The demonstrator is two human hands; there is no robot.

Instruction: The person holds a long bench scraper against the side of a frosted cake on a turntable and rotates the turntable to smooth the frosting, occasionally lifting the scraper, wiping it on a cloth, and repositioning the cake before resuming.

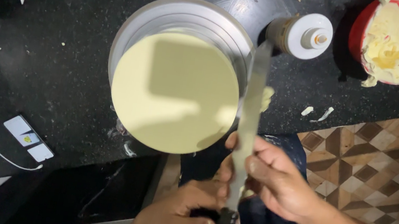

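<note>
Long flat blade (251, 109) runs near-vertical in view, tip away from body, just right of cake (176, 92), edge near its side. Left hand (177, 218) closed round dark handle at bottom. Right hand (279, 180) pinches blade mid-length, nearer cake. Cake on turntable (141, 23) on black desk (49, 51). Red bowl (361, 31) upper right holds yellow cream. Bottle (300, 34) lies beyond blade tip.
</note>
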